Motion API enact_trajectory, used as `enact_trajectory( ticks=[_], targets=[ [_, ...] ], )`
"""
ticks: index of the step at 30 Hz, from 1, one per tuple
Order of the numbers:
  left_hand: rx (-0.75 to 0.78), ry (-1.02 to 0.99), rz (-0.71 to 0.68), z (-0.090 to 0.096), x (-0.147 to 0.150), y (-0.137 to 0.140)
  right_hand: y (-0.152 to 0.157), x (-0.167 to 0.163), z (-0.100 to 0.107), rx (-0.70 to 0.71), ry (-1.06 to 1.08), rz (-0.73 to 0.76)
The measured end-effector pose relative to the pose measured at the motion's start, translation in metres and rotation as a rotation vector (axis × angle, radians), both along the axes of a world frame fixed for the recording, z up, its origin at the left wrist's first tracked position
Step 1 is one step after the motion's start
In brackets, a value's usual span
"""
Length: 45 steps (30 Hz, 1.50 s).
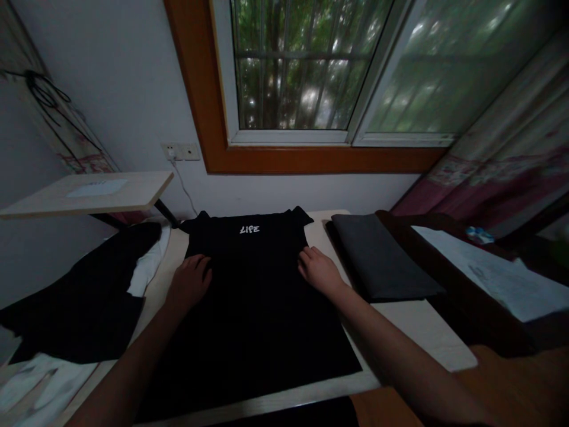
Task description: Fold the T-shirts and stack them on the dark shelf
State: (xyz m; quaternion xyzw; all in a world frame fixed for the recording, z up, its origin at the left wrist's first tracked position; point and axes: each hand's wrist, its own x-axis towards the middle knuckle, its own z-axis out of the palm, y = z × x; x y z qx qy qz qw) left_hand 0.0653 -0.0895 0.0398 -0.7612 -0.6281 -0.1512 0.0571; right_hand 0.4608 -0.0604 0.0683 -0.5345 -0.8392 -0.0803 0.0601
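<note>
A black T-shirt [262, 332] lies spread flat on the pale table, its short sleeves at the far end and white lettering [249, 229] near the neck. My left hand [192, 277] is at its left side below the sleeve, fingers curled and closed on the edge of the cloth. Opposite it, my right hand [319, 270] holds the right edge, its fingers bent inward over the fabric. The fingertips of both hands are partly lost against the dark cloth.
A folded dark grey garment [382, 258] lies to the right, near a brown surface with a white sheet [498, 273]. Left are a rumpled black garment [84, 302], white cloth [44, 382] and a small raised stand [89, 196]. A window [311, 65] and wall socket [180, 152] are behind.
</note>
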Motion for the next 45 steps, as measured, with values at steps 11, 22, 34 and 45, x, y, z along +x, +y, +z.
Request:
enact_trajectory(
  ticks=[11,22,34,45],
  targets=[
    [-0.088,0.125,0.039,0.010,-0.002,-0.057,-0.026,0.005,0.011,-0.080,-0.019,0.046],
    [-0.316,0.211,0.030,0.054,-0.007,-0.050,-0.027,0.001,0.020,-0.223,-0.084,0.139],
    [-0.006,0.068,-0.037,-0.012,0.023,0.007,-0.008,-0.025,0.007,-0.071,0.047,0.179],
    [0.010,0.086,-0.060,-0.011,0.019,-0.037,-0.035,-0.005,0.011,-0.076,0.114,0.254]
  ],
)
